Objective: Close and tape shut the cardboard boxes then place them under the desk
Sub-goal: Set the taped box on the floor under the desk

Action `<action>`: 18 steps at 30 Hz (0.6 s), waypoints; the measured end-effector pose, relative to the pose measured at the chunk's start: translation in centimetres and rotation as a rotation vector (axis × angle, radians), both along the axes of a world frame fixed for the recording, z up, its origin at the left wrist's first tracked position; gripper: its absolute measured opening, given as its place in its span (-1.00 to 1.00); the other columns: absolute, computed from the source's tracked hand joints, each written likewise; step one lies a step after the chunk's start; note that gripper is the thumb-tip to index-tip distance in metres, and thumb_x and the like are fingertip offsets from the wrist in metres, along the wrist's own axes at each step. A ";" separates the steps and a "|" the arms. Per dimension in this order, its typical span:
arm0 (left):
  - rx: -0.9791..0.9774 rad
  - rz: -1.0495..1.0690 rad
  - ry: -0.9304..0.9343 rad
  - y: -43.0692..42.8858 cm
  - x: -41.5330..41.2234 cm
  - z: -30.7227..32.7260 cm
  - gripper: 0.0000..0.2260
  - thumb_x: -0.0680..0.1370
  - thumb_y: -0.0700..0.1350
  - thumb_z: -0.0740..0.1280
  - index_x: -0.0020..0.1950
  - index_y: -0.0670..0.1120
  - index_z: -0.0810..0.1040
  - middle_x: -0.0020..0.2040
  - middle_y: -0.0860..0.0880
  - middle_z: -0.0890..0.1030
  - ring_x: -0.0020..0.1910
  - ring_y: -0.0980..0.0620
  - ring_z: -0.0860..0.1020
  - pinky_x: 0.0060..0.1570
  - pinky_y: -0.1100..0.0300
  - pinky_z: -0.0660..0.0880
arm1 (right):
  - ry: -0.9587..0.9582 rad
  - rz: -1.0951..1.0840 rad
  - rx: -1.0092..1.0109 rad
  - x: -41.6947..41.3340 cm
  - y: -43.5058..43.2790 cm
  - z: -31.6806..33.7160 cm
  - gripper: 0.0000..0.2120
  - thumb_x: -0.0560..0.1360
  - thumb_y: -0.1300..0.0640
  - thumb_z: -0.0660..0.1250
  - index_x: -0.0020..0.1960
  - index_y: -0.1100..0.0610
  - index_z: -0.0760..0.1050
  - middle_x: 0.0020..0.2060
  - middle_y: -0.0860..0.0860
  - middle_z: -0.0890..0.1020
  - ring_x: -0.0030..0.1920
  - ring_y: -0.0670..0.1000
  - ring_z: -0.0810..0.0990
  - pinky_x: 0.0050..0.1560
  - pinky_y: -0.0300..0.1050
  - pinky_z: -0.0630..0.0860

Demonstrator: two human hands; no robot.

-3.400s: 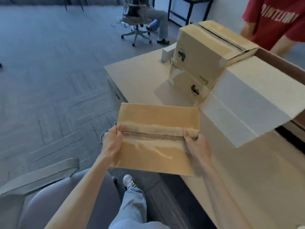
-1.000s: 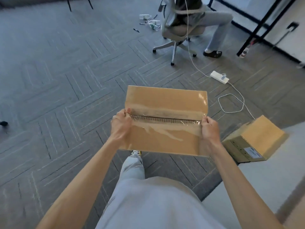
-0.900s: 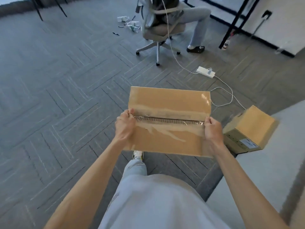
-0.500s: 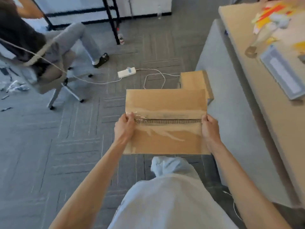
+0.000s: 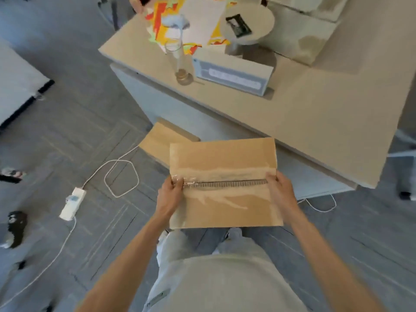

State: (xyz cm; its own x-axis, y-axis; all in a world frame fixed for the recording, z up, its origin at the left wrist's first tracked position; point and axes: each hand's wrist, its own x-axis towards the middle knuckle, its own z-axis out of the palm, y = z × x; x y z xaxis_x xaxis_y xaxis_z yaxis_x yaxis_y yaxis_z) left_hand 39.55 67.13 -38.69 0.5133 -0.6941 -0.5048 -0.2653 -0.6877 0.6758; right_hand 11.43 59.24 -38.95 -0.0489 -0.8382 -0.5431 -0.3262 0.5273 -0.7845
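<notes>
A white power strip [image 5: 72, 203] lies on the grey carpet [image 5: 74, 122] at the left, its cord looping toward the middle. The left hand [image 5: 169, 194] clamps the left edge of the taped cardboard box [image 5: 222, 183], thumb on top at the end of the clear tape [image 5: 225, 176] that covers the centre seam. The box hangs in the air between both hands, above the person's legs, its top face level and turned up to the camera. The right hand [image 5: 279, 190] closes on the right edge, thumb at the seam's other end. Beyond the box's far left corner a second cardboard box [image 5: 157, 140] sits on the floor against the desk [image 5: 315, 113].
</notes>
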 end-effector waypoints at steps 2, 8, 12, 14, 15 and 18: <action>0.008 -0.111 0.003 -2.6 0.6 -1.4 -0.72 0.64 0.01 0.17 0.19 -0.14 0.49 0.07 -0.12 0.59 0.10 -0.16 0.52 0.05 0.00 0.42 | 0.037 -0.077 -0.001 0.1 0.0 -0.6 -0.85 0.57 0.02 0.33 0.12 -0.01 0.56 -0.02 -0.07 0.66 0.00 -0.02 0.62 0.05 0.00 0.55; 0.062 -0.372 0.012 -9.0 3.8 -5.1 -0.82 0.66 -0.11 0.11 0.01 -0.18 0.43 -0.06 -0.12 0.54 -0.03 -0.15 0.50 -0.13 0.09 0.32 | 0.043 -0.308 0.025 3.6 1.3 -2.1 -0.80 0.59 0.12 0.32 0.21 0.04 0.52 0.06 -0.13 0.62 0.07 -0.14 0.58 0.09 -0.15 0.50; 0.133 -0.549 -0.015 -11.9 6.4 -6.8 -0.81 0.67 -0.11 0.08 -0.03 -0.19 0.36 -0.11 -0.15 0.50 -0.11 -0.13 0.45 -0.15 0.07 0.30 | 0.078 -0.375 0.076 6.2 2.0 -3.7 -0.83 0.63 0.12 0.24 0.21 0.06 0.48 -0.01 -0.12 0.59 -0.05 -0.21 0.53 -0.11 -0.33 0.43; 0.165 -0.598 -0.052 -13.2 7.8 -7.9 -0.85 0.66 -0.17 0.10 -0.08 -0.18 0.33 -0.14 -0.15 0.48 -0.15 -0.12 0.41 -0.19 0.07 0.27 | 0.069 -0.349 0.104 7.1 1.8 -5.1 -0.80 0.66 0.15 0.19 0.26 0.10 0.47 -0.10 -0.10 0.57 -0.16 -0.20 0.51 -0.19 -0.36 0.44; 0.179 -0.613 -0.069 -13.5 8.4 -8.5 -0.87 0.64 -0.20 0.11 -0.11 -0.18 0.31 -0.15 -0.14 0.47 -0.16 -0.11 0.40 -0.20 0.08 0.24 | 0.070 -0.327 0.104 7.6 1.8 -6.0 -0.78 0.66 0.20 0.17 0.27 0.13 0.46 -0.15 -0.07 0.55 -0.24 -0.23 0.50 -0.24 -0.40 0.44; 0.217 -0.630 -0.078 -14.3 9.3 -10.3 -0.88 0.61 -0.26 0.13 -0.13 -0.17 0.29 -0.18 -0.11 0.44 -0.18 -0.10 0.37 -0.25 0.10 0.17 | 0.114 -0.321 0.118 8.5 1.9 -9.1 -0.80 0.65 0.34 0.14 0.21 0.22 0.45 -0.36 -0.02 0.40 -0.50 -0.23 0.37 -0.45 -0.40 0.31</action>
